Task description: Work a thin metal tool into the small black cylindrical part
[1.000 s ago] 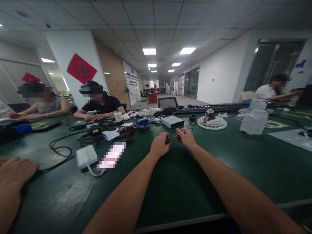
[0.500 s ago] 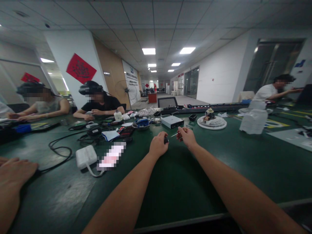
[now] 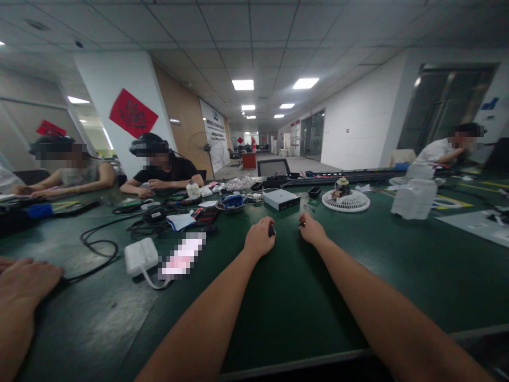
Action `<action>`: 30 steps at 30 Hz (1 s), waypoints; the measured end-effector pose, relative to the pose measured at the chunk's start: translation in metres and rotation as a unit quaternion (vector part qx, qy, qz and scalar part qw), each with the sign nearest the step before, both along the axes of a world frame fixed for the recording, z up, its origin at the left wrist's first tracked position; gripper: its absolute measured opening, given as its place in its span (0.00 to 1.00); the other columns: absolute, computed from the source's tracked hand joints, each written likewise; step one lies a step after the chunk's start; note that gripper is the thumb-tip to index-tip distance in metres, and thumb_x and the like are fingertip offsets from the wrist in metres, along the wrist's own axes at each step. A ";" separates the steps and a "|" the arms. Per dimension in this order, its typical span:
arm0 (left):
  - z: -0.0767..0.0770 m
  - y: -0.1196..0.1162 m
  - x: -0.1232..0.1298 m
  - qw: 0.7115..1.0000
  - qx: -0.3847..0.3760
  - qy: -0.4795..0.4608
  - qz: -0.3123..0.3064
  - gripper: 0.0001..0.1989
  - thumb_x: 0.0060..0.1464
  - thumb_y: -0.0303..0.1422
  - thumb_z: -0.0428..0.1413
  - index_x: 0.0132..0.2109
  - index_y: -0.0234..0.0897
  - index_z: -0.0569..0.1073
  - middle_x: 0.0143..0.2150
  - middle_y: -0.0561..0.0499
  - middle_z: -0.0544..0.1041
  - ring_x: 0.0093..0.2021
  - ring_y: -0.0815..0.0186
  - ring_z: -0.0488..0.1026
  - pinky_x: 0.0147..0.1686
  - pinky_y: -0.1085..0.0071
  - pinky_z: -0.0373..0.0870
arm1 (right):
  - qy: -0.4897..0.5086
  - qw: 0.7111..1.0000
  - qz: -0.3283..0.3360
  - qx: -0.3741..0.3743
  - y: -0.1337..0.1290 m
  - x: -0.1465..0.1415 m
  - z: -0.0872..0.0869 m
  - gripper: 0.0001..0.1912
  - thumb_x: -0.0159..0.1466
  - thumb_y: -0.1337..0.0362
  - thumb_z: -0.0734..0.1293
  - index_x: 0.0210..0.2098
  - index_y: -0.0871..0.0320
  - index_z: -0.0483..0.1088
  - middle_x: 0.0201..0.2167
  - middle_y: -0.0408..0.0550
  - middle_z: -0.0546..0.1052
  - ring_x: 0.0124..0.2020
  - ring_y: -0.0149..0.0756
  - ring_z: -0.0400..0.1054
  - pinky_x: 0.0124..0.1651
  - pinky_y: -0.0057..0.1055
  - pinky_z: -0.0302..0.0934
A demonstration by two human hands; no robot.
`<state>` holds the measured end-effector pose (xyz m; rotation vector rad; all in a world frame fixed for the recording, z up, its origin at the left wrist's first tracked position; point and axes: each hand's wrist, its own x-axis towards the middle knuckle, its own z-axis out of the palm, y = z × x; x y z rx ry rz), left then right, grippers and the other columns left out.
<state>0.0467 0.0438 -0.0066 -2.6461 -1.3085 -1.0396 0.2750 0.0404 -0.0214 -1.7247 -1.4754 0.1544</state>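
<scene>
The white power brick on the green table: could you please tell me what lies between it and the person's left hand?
In the head view, a pixelated flat pink-and-white item lies between the white power brick and the left hand.

Both forearms bare, reaching forward from the lower edge of the view and converging toward the centre. Left forearm runs up and to the right; right forearm runs up and to the left. Wrists nearly straight, no sleeves visible. Left hand closed in a loose fist, back of the hand upward, fingers curled in toward the right hand. Right hand also closed, its fingers drawn together in a pinch and pointing left. The hands are near each other, not touching.
</scene>
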 end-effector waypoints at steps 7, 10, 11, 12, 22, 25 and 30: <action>-0.002 0.002 0.000 1.000 -0.010 -0.001 -0.005 0.18 0.51 0.25 0.60 0.49 0.41 0.69 0.48 0.47 0.77 0.47 0.58 0.75 0.49 0.64 0.69 | -0.072 0.997 0.033 -0.020 -0.004 -0.014 0.003 0.14 0.56 0.77 0.68 0.39 0.55 0.68 0.33 0.47 0.79 0.37 0.41 0.73 0.38 0.31 0.57; -0.002 0.002 0.000 1.000 -0.011 0.001 -0.007 0.18 0.51 0.26 0.60 0.49 0.41 0.69 0.49 0.47 0.77 0.48 0.58 0.75 0.49 0.64 0.69 | -0.068 0.997 0.037 -0.004 -0.004 -0.025 0.005 0.15 0.57 0.75 0.67 0.42 0.55 0.66 0.33 0.49 0.79 0.36 0.43 0.73 0.38 0.32 0.57; -0.002 0.002 0.000 1.000 -0.010 0.001 -0.007 0.18 0.51 0.26 0.60 0.49 0.41 0.69 0.49 0.46 0.77 0.47 0.58 0.75 0.49 0.64 0.69 | -0.062 0.997 0.042 0.004 -0.004 -0.028 0.004 0.14 0.58 0.74 0.67 0.43 0.55 0.66 0.33 0.49 0.79 0.37 0.42 0.73 0.38 0.32 0.58; -0.002 0.001 0.000 1.000 -0.009 0.001 -0.006 0.18 0.51 0.26 0.60 0.49 0.41 0.69 0.49 0.46 0.77 0.47 0.58 0.75 0.49 0.64 0.69 | -0.054 0.997 0.049 0.010 -0.004 -0.032 0.004 0.14 0.59 0.74 0.66 0.43 0.55 0.66 0.33 0.48 0.79 0.37 0.42 0.74 0.38 0.31 0.58; 0.001 -0.003 0.002 0.999 -0.023 -0.013 -0.031 0.17 0.51 0.24 0.58 0.48 0.41 0.70 0.48 0.48 0.77 0.46 0.58 0.76 0.47 0.64 0.71 | 0.080 0.986 0.135 0.052 -0.005 -0.049 0.006 0.20 0.52 0.72 0.72 0.37 0.53 0.59 0.31 0.39 0.79 0.31 0.32 0.76 0.35 0.26 0.65; 0.003 -0.004 0.002 0.998 -0.026 -0.022 -0.052 0.16 0.51 0.25 0.58 0.48 0.41 0.70 0.47 0.48 0.77 0.45 0.58 0.76 0.47 0.64 0.71 | 0.141 0.971 0.184 0.057 -0.004 -0.049 0.006 0.20 0.50 0.71 0.72 0.35 0.52 0.58 0.29 0.38 0.79 0.32 0.34 0.76 0.36 0.28 0.67; 0.004 -0.005 0.002 0.996 -0.026 -0.031 -0.081 0.14 0.51 0.25 0.58 0.45 0.41 0.70 0.46 0.48 0.77 0.45 0.59 0.75 0.45 0.66 0.71 | 0.166 0.963 0.203 0.060 -0.005 -0.050 0.005 0.18 0.49 0.71 0.71 0.32 0.53 0.59 0.29 0.37 0.79 0.33 0.36 0.77 0.37 0.30 0.66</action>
